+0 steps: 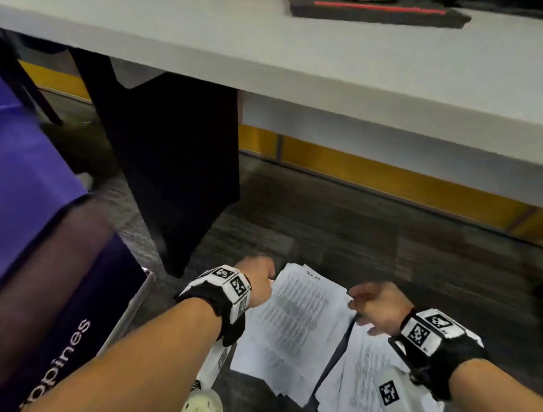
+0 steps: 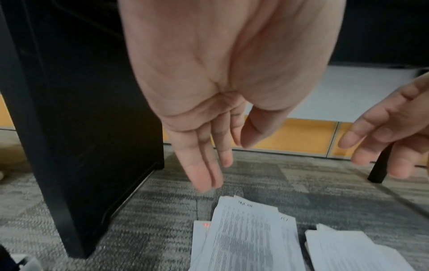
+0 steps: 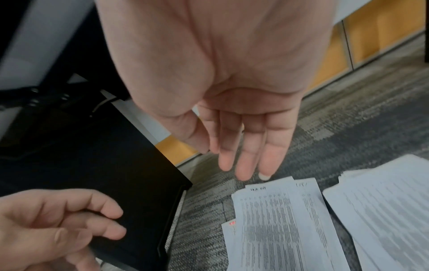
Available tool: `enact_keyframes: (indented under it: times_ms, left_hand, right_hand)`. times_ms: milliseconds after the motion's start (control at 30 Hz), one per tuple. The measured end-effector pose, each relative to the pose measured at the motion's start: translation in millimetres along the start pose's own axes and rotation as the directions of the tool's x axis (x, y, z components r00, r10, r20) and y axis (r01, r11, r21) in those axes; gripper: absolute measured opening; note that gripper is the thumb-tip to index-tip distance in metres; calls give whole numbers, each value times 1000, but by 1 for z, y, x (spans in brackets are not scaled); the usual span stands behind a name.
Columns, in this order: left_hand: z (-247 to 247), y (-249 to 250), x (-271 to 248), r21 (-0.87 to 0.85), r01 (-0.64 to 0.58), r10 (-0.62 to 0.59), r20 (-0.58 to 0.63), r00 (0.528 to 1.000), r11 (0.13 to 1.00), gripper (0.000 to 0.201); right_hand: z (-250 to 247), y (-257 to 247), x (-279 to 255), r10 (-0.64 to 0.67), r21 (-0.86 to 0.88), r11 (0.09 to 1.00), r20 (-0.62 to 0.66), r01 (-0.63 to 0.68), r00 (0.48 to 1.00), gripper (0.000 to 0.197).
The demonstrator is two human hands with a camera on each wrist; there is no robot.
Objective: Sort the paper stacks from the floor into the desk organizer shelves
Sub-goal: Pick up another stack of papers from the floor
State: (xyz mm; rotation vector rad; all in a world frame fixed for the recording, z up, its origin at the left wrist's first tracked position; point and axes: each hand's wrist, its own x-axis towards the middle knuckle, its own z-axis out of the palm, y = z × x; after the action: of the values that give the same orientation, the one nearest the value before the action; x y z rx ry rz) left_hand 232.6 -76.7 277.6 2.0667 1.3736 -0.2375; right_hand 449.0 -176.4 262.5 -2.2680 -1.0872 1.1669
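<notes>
The left hand (image 1: 255, 278) hangs over the floor with its fingers (image 2: 202, 165) straight and loosely together, pointing down; it holds nothing. In the left wrist view the fingertips sit above and just beyond the far edge of the left stack (image 2: 246, 236), with bare carpet (image 2: 150, 210) showing between them and the paper. The right hand (image 1: 377, 306) is likewise slack, fingers (image 3: 246, 152) extended downward and empty, over the far right corner of the same stack (image 3: 278, 225). From the head camera both hands seem to meet the paper's far corners, but the wrist views show a gap, so they are probably hovering rather than touching.

The left stack (image 1: 292, 326) is a loose, slightly fanned pile of printed sheets lying flat on the carpet, between the two hands and nearer the person than the fingertips. A sheet with a small red mark (image 2: 205, 224) sticks out from under its left side. The right stack (image 1: 374, 385) lies just beside it, apart by a narrow strip of carpet, under the right wrist and forearm.

A black desk leg (image 1: 172, 165) stands on the carpet to the left of the left hand. The white desktop (image 1: 283, 52) spans overhead beyond the papers. A purple box (image 1: 73, 335) sits at the person's left.
</notes>
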Motion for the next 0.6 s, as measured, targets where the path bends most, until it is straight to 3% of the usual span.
enact_keyframes:
  times_ms: [133, 233, 333, 433, 600]
  left_hand:
    - [34, -32, 47, 63, 16, -18, 34, 999, 998, 35]
    - [68, -63, 75, 88, 36, -41, 51, 998, 995, 35]
    - [104, -95, 93, 48, 72, -76, 73, 994, 996, 38]
    - [133, -121, 99, 8, 107, -107, 129, 986, 994, 44]
    - [161, -146, 114, 24, 87, -89, 145, 985, 996, 48]
  right_hand:
    - [41, 14, 50, 120, 101, 987, 23, -122, 993, 17]
    - [76, 36, 87, 248, 251, 925, 169, -285, 954, 16]
    - [112, 62, 115, 295, 233, 907, 242, -351, 924, 20]
    - [145, 74, 120, 368, 294, 865, 182, -407, 912, 17]
    - [182, 94, 136, 407, 341, 837, 138, -429, 903, 45]
